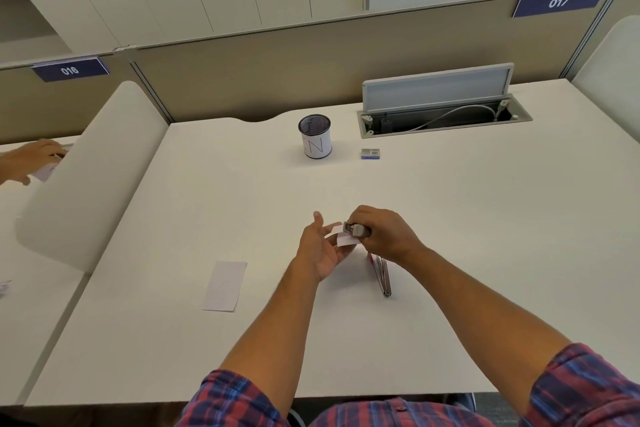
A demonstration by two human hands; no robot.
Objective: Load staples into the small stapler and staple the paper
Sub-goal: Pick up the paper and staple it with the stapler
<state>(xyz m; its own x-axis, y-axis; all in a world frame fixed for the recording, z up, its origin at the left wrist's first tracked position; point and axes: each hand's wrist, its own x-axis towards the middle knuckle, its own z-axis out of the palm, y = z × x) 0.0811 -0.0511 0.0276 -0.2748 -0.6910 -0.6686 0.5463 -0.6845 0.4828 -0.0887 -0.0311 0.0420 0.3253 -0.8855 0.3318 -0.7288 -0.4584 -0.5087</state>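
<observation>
My right hand (382, 236) grips the small metal stapler (355, 229) above the middle of the white desk (485, 253). The stapler's jaws sit over the edge of a small slip of paper (341, 236). My left hand (320, 250) supports that slip from the left, palm up, fingers mostly straight and the thumb raised. A second sheet of paper (225, 286) lies flat to the left. A small box of staples (370, 153) sits farther back on the desk.
A larger red-and-metal stapler (382, 274) lies opened out just right of my hands. A mesh pen cup (314, 136) stands at the back, beside an open cable hatch (446, 118). Another person's hand (31, 159) works at the neighbouring desk behind a divider (90, 177).
</observation>
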